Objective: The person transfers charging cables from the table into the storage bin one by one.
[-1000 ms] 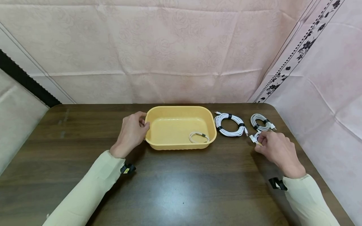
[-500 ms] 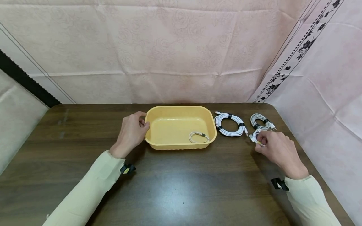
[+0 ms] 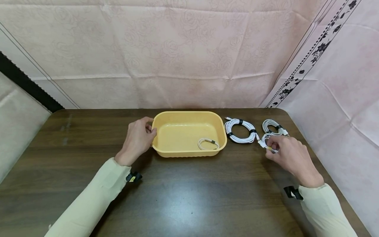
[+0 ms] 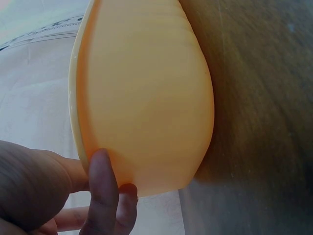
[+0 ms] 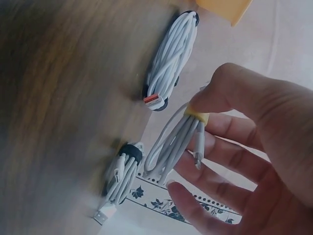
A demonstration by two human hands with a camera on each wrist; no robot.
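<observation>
My left hand [image 3: 137, 140] holds the left end of a yellow plastic tray [image 3: 177, 138] by its rim, thumb and fingers on either side of the wall. Inside the tray, near its front right corner, lies a small coiled white cable [image 3: 213, 142] with a dark tie. On the right, my right hand [image 3: 291, 156] pinches another coiled white charging cable [image 5: 178, 139] at its yellow tie. Its remaining fingers spread behind the coil in the right wrist view. In the head view the hand hides part of this cable.
A larger white cable coil [image 3: 241, 141] with black ties lies just right of the tray. Farther right is a smaller white coil [image 5: 122, 174], close to the held one. Brown wooden table [image 3: 148, 204]; patterned cloth [image 3: 183, 59] hangs behind and at the sides.
The cable in my right hand has turned slightly and its plug end has shifted up and left. The right forearm has edged right. My left hand and the tray stay put.
</observation>
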